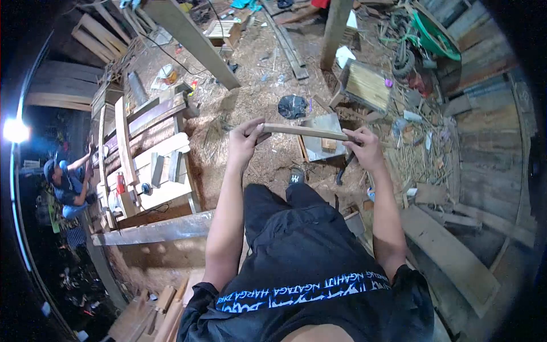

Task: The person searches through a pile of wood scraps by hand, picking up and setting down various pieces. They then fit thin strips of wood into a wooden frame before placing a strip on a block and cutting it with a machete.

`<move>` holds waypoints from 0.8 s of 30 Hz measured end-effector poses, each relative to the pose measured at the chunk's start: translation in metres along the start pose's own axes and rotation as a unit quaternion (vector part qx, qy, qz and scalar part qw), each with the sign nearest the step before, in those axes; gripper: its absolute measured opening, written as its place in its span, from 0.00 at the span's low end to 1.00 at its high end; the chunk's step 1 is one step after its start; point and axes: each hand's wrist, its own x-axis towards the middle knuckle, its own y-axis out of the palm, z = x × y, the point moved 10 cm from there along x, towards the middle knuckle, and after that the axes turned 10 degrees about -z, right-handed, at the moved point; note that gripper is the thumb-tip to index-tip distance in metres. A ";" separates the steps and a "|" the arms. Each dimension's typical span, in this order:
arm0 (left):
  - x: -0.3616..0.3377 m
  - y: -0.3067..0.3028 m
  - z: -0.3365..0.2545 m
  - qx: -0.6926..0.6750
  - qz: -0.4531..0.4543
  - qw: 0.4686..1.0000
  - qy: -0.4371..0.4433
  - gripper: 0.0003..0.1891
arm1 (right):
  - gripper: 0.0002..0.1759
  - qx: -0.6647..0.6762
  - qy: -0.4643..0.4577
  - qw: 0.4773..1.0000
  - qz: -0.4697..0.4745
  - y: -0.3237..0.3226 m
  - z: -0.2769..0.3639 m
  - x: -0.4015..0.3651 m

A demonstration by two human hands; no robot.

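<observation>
A narrow wooden strip [305, 131] stretches level across the middle of the head view, held up in front of my body. My left hand [245, 139] pinches its left end between thumb and fingers. At the opposite end, my right hand [366, 147] grips the strip the same way. Below and behind the strip is a low board or stand with a pale top [323, 122], and a small wooden block [329, 144] rests on it. A black plastic bag [292, 106] lies on the floor just beyond.
A workbench [165, 194] with planks and tools stands at left; a person [71, 185] crouches beyond it. Wooden posts [191, 43] rise ahead. A wooden stool [367, 85], a green basin [433, 37] and scrap wood lie to the right. Shavings cover the floor.
</observation>
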 end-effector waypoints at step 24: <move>0.041 0.160 0.062 0.048 0.227 0.967 -0.100 0.14 | 0.22 -0.021 0.211 0.960 -0.181 -0.081 -0.069 -0.112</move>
